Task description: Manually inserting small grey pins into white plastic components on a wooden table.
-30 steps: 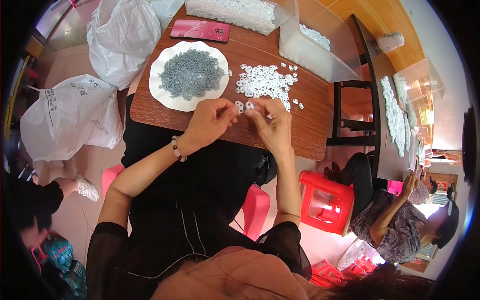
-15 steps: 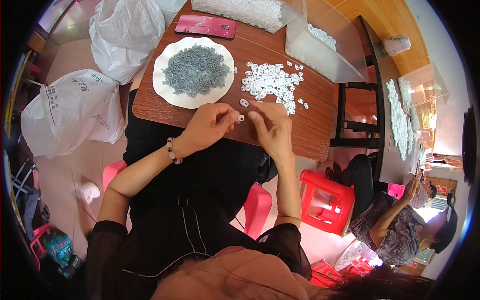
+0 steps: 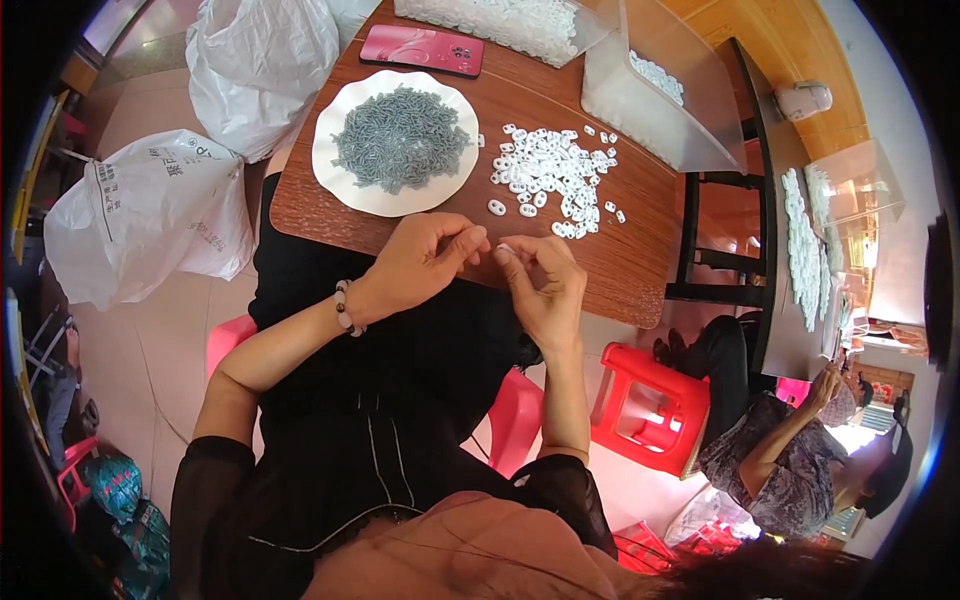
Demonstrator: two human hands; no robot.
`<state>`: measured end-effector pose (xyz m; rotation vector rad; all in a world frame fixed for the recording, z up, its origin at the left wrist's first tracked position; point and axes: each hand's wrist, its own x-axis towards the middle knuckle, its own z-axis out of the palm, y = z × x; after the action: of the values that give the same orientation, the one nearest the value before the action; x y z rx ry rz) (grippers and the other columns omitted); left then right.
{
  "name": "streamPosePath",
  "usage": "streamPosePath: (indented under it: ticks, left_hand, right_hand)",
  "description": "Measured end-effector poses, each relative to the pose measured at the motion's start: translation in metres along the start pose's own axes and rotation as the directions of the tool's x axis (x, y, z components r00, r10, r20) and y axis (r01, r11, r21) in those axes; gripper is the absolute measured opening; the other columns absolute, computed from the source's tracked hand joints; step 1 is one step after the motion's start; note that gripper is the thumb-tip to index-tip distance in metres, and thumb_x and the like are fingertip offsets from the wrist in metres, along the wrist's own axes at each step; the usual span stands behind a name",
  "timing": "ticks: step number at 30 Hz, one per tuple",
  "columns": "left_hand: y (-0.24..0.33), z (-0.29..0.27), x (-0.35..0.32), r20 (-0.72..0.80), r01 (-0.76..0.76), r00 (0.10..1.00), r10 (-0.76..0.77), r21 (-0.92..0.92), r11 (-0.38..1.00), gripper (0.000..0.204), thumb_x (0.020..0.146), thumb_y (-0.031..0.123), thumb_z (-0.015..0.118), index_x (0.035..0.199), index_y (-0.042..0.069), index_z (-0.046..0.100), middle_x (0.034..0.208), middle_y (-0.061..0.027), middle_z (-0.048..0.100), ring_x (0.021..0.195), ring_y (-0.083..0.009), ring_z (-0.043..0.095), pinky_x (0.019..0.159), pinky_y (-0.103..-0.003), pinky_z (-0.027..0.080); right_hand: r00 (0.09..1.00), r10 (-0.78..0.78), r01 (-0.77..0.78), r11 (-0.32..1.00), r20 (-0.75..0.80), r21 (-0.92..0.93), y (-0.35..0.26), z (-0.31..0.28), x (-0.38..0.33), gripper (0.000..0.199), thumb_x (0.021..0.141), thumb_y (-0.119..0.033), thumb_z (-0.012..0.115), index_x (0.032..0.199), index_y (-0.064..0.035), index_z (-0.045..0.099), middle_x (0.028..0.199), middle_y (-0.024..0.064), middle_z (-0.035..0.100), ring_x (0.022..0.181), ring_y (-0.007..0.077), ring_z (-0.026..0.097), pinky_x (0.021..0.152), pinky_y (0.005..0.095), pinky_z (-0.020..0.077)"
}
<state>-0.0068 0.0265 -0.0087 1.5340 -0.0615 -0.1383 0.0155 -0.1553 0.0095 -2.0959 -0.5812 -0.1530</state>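
Over the near edge of the brown table, my two hands face each other, their fingertips a small gap apart. My left hand (image 3: 430, 256) is closed, thumb and forefinger pressed together; what they hold, if anything, is hidden. My right hand (image 3: 546, 288) pinches a small white plastic piece (image 3: 503, 248), mostly covered by the fingertips. Just beyond my right hand lies a loose pile of small white oval two-holed plastic pieces (image 3: 548, 168). A scalloped white plate (image 3: 328, 180), heaped with short grey rods (image 3: 400, 138), sits beyond my left hand.
A pink phone (image 3: 420, 50) lies behind the plate. Clear plastic bins (image 3: 640, 120) of white pieces stand along the far side. White sacks (image 3: 150, 215) rest on the floor at left. At right are a red stool (image 3: 650, 410) and another person (image 3: 780, 445) seated by a dark table.
The white piece seen at my left fingertips no longer shows there. My right hand has closed from an open pose into a pinch on a white piece. The view has shifted slightly.
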Motion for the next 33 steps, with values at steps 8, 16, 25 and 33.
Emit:
streamPosePath:
  ticks: [8, 16, 25, 33]
  left_hand:
    - [0.028, -0.055, 0.023, -0.152, -0.223, 0.913, 0.379, 0.592, 0.775, 0.017, 0.083, 0.008, 0.063, 0.099, 0.004, 0.065, 0.087, -0.0118, 0.060, 0.080, -0.0266, 0.061, 0.070, -0.036, 0.049]
    - [0.012, -0.092, 0.045, -0.012, -0.102, 0.959, 0.282, 0.916, 0.388, 0.017, 0.081, 0.015, 0.067, 0.096, 0.006, 0.068, 0.089, -0.0117, 0.061, 0.092, -0.0321, 0.057, 0.076, -0.043, 0.048]
    - [0.008, -0.093, 0.053, -0.110, -0.083, 0.952, 0.286, 0.806, 0.586, 0.012, 0.080, 0.014, 0.066, 0.078, 0.002, 0.067, 0.076, -0.0112, 0.061, 0.075, -0.0287, 0.059, 0.067, -0.039, 0.047]
    - [0.000, -0.094, 0.058, -0.216, -0.117, 0.943, 0.254, 0.498, 0.859, 0.013, 0.081, 0.013, 0.064, 0.078, 0.001, 0.067, 0.067, -0.0022, 0.059, 0.059, -0.0063, 0.048, 0.053, -0.025, 0.038]
  right_hand:
    - [0.982, 0.187, -0.186, 0.982, -0.030, 0.036, 0.020, -0.009, -0.010, 0.015, 0.090, -0.003, 0.063, 0.103, 0.0029, 0.066, 0.088, 0.0058, 0.067, 0.077, 0.0081, 0.058, 0.072, 0.0210, 0.0446]
    - [0.966, 0.235, -0.207, 0.952, -0.107, 0.225, 0.032, 0.007, -0.016, 0.016, 0.089, -0.007, 0.064, 0.103, -0.0009, 0.067, 0.083, 0.0062, 0.070, 0.063, 0.0084, 0.056, 0.059, 0.0229, 0.0444]
    - [0.958, 0.287, -0.284, 0.930, 0.024, 0.233, 0.036, 0.005, -0.016, 0.015, 0.094, -0.004, 0.059, 0.106, 0.0041, 0.061, 0.091, 0.0079, 0.069, 0.089, 0.0097, 0.063, 0.082, 0.0223, 0.0475]
    - [0.992, 0.119, -0.115, 0.989, -0.040, 0.089, 0.016, 0.001, 0.008, 0.012, 0.090, -0.002, 0.062, 0.101, 0.0005, 0.065, 0.081, -0.0009, 0.061, 0.074, 0.0050, 0.051, 0.068, 0.0191, 0.0419]
